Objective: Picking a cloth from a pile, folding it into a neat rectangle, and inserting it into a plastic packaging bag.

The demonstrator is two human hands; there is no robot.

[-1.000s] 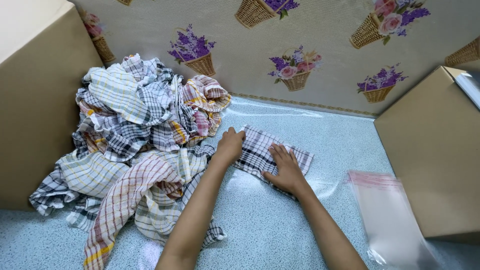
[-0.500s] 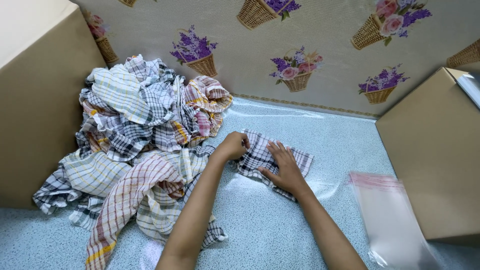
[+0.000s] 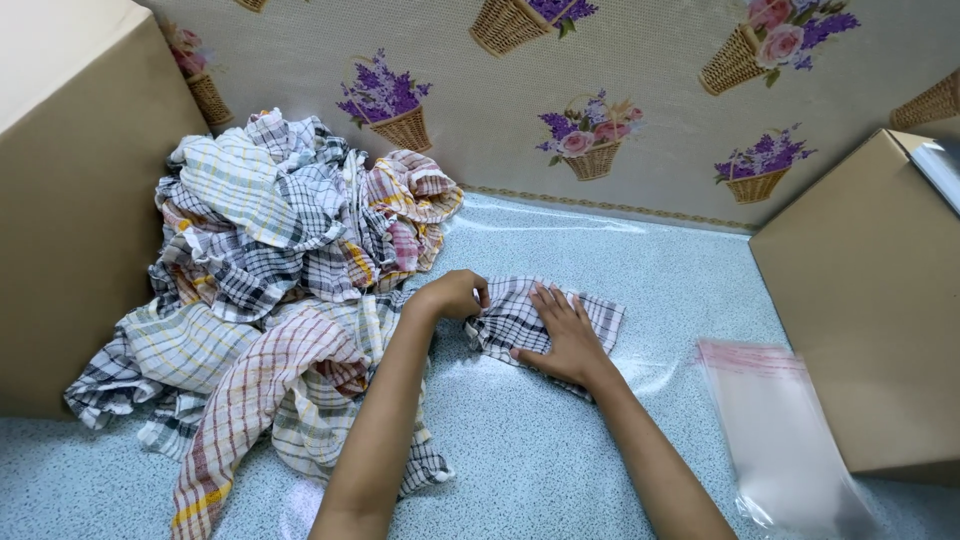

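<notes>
Far left of both hands, a tan cardboard panel (image 3: 70, 200) stands upright. Against it lies a heap of checked cloths (image 3: 280, 270) in grey, yellow and red plaid, its near edge just beside my left forearm.

My left hand (image 3: 455, 295) is curled closed, pinching the left edge of a small black-and-white checked cloth (image 3: 595, 310). My right hand (image 3: 560, 335) lies open, fingers spread, pressing flat on that cloth's middle. The cloth sits on the speckled blue tabletop (image 3: 560, 450) directly beneath both hands, clear of the heap.

Judgement: the step in hand is folding, with the left edge being drawn across while the right palm pins the fabric. The next move calls for carrying that pinched edge over squarely and smoothing it flat, keeping the palm's hold so the layers do not skew.

The cloth looks already doubled into a narrow band, slightly rumpled at the left end.

Right of my right hand lie clear plastic bags (image 3: 780, 430), then a cardboard box (image 3: 870, 300).
</notes>
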